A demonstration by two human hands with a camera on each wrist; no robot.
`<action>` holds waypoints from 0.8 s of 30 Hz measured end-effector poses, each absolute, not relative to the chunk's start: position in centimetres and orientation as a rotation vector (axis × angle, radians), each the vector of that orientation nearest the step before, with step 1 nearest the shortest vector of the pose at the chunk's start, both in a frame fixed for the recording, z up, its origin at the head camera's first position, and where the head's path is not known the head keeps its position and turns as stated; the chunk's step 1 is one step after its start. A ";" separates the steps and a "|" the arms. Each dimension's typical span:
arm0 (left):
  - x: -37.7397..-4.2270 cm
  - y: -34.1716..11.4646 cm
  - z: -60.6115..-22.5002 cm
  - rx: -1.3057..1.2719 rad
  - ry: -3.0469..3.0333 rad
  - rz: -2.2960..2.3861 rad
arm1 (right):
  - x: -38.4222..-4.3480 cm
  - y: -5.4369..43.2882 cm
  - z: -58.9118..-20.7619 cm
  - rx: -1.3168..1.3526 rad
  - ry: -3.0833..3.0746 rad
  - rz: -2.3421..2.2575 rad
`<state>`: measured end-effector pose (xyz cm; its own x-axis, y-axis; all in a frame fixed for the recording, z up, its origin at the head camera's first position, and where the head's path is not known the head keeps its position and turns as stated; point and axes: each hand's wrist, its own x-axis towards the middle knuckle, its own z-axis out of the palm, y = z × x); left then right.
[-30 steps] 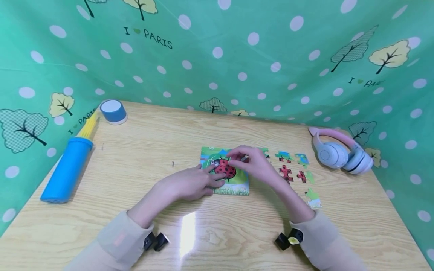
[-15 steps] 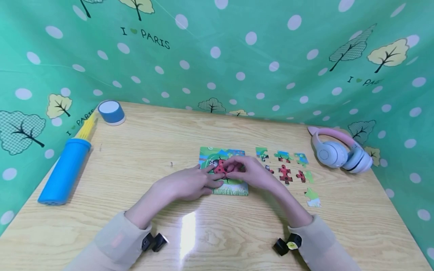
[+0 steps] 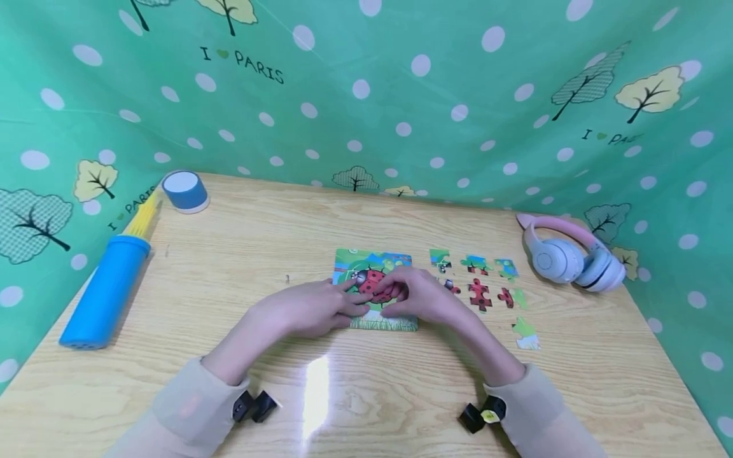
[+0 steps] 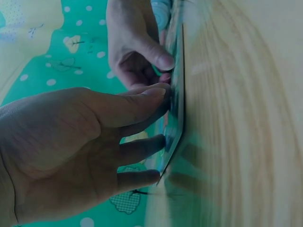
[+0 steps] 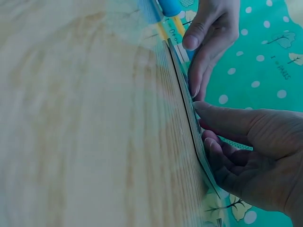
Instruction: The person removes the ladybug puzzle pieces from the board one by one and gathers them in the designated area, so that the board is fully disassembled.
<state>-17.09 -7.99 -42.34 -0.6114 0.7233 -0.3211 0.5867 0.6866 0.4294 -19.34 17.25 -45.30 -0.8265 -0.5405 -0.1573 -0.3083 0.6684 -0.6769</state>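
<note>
In the head view a ladybug jigsaw puzzle (image 3: 383, 323) lies flat at the middle of the table, its picture looking whole where it shows. My left hand (image 3: 309, 308) reaches in from the left, with straight, spread fingers resting on the puzzle's left part. From the right comes my right hand (image 3: 420, 296), its index finger on the red ladybug and its thumb low on the picture. In the right wrist view its thumb (image 5: 225, 116) touches the puzzle's surface, while the other fingers bend loosely. No loose piece shows in either hand. The fingers hide part of the picture.
Several loose puzzle pieces (image 3: 480, 294) lie in rough rows to the right, one with white and green (image 3: 525, 334) nearest me. Pink and white headphones (image 3: 564, 257) stand at the back right. A blue hand pump (image 3: 105, 292) and a blue-white cylinder (image 3: 186, 192) are at the left.
My right hand has come down and toward me over the puzzle, uncovering its upper right part and the nearest loose pieces. The left hand stays nearly in place.
</note>
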 end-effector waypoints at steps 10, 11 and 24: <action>-17.4 -9.0 -41.7 0.989 2.417 0.342 | -19.0 17.1 -45.0 -0.651 2.572 -0.887; -17.4 -9.1 -41.7 0.987 2.416 0.347 | -19.0 17.0 -44.9 -0.643 2.578 -0.882; -17.0 -9.1 -41.6 0.914 2.395 0.377 | -18.1 16.2 -44.2 -0.537 2.642 -0.849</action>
<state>-17.04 -9.09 -41.57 -0.6217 0.6800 -0.3888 0.5277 0.7304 0.4336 -18.14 16.24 -44.21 -0.8805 -0.4393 -0.1783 -0.2532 0.7537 -0.6064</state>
